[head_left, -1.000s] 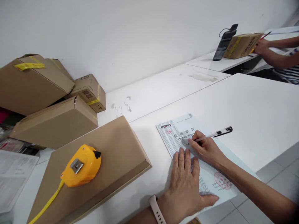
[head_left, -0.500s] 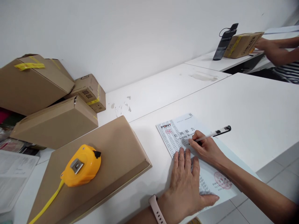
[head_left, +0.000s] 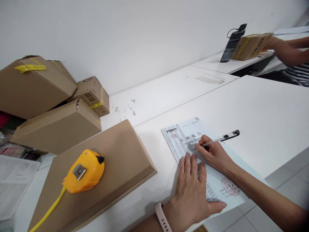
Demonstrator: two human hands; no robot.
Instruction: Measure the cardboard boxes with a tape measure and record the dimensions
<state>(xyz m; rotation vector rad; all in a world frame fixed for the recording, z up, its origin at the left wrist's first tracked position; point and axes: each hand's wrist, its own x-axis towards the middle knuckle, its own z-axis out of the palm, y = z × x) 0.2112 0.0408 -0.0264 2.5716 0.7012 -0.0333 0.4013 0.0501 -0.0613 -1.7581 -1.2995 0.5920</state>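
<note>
A printed report sheet (head_left: 183,135) with a red stamp lies on the white table (head_left: 260,109) near its front edge. My left hand (head_left: 193,190) rests flat on the sheet, fingers stretched out, a pale watch strap on the wrist. My right hand (head_left: 213,154) pinches a clear pen with a black cap (head_left: 220,139), its tip touching the sheet's upper part. To the left, a yellow tape measure (head_left: 84,171) sits on a flat cardboard box (head_left: 120,154), its yellow tape trailing off towards the lower left.
Three cardboard boxes (head_left: 55,125) are piled at the left against the wall. Papers (head_left: 13,183) lie at the far left. At the back right another person's arms (head_left: 287,51) touch a tilted cardboard box (head_left: 249,46) beside a dark bottle (head_left: 233,42).
My hands and the pen have barely moved. The other person's hands at the back right have shifted along their box.
</note>
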